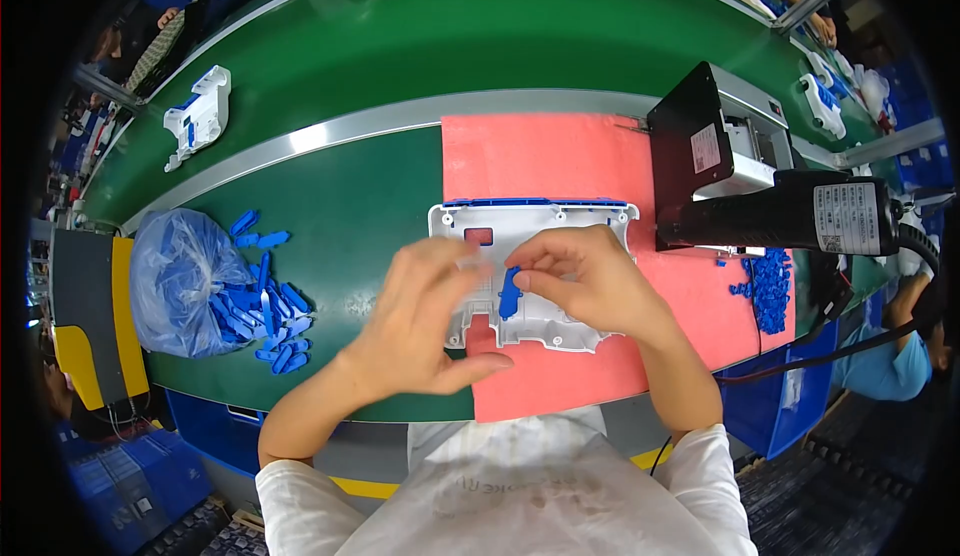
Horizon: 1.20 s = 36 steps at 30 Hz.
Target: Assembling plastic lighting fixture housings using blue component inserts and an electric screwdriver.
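A white plastic housing [541, 332] lies in front of me on a pink-red mat [560, 388], its ribbed inside facing up. Along its far edge runs a blue strip [540, 202]. Between thumb and fingertips, my right hand [592, 278] pinches a small elongated blue plastic piece [509, 294] over the housing. My left hand [420, 308] hovers at the housing's left side, thumb stretched away from the fingers and nothing visible in it. Motion smears its fingertips a little. Both hands hide parts of the housing.
At left, blue pieces [285, 321] spill from a clear plastic bag [178, 281]. A black machine [690, 146] and a black cylindrical tool [780, 218] stand right, near small blue parts [768, 291]. Beyond, a green belt [400, 46] carries a white shell [200, 116].
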Each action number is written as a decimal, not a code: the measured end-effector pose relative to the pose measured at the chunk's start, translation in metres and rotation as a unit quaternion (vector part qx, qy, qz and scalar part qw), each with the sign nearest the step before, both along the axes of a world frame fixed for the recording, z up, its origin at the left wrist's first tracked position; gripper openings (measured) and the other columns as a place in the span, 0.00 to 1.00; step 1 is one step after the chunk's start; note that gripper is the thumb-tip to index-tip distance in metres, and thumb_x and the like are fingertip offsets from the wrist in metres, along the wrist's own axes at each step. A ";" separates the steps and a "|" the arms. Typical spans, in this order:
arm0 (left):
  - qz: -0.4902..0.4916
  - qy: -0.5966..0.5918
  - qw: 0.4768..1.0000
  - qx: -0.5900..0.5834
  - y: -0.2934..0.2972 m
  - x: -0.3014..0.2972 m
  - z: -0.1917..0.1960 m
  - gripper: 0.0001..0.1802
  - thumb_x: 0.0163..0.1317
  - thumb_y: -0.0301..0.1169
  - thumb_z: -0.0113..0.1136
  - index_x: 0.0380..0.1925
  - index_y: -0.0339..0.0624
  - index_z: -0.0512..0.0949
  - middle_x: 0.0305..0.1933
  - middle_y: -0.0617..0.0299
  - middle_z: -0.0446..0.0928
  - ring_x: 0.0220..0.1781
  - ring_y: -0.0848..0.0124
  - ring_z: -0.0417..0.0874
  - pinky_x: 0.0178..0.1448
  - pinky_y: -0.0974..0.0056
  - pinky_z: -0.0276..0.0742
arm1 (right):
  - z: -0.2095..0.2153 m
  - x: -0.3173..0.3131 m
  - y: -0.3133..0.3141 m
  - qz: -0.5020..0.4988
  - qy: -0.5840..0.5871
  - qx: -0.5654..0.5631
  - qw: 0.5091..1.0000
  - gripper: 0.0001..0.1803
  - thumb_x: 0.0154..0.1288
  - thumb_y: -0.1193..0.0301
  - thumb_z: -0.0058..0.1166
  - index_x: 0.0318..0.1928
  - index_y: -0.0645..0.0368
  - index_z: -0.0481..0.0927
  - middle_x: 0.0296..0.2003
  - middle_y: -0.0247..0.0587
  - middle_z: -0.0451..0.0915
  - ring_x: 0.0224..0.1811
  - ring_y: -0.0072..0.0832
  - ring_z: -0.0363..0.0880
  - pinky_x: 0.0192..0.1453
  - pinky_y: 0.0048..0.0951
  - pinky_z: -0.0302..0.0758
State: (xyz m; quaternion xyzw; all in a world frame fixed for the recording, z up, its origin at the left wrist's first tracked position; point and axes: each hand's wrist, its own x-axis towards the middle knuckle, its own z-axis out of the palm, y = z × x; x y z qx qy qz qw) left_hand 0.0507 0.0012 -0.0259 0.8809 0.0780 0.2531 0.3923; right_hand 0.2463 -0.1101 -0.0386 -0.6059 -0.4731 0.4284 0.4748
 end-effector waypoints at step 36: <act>-0.085 0.059 0.965 0.240 -0.007 0.013 -0.032 0.23 0.40 0.34 0.70 0.41 0.43 0.82 0.55 0.55 0.76 0.59 0.53 0.75 0.57 0.50 0.71 | 0.059 0.076 -0.082 -0.430 -0.072 0.524 0.731 0.40 0.58 0.86 0.53 0.68 0.67 0.48 0.28 0.41 0.74 0.26 0.29 0.77 0.34 0.31 0.79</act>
